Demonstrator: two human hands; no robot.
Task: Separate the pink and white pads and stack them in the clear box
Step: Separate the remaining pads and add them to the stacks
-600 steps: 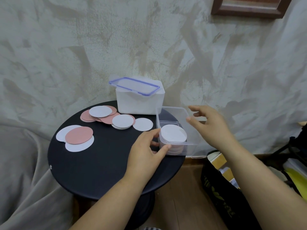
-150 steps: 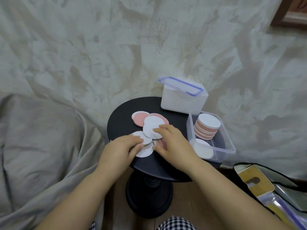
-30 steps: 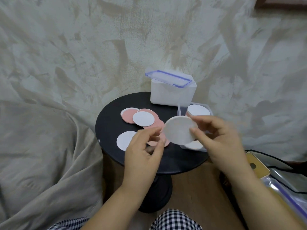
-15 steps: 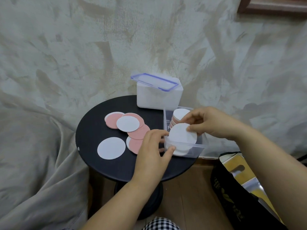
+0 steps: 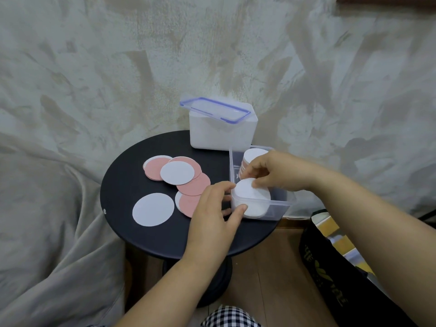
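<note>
Left hand (image 5: 212,215) gripping clear plastic box (image 5: 276,211) corner; right hand (image 5: 280,172) pinching white round pad (image 5: 250,193) atop near stack (image 5: 253,210) inside. Loose on black round tabletop (image 5: 122,192): four pink round pads (image 5: 195,186), two white pads (image 5: 153,209). Far stack (image 5: 253,153) half hidden.

Loose pads (image 5: 177,173) left on the table (image 5: 122,185), box (image 5: 280,204) at its right edge, 2 stacks (image 5: 250,193) inside, tub (image 5: 221,135) behind box

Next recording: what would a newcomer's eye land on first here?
The left hand grips the clear box at the black round table's right edge while the right hand holds a white pad on the near stack inside. Loose pink and white pads lie left of it.
</note>
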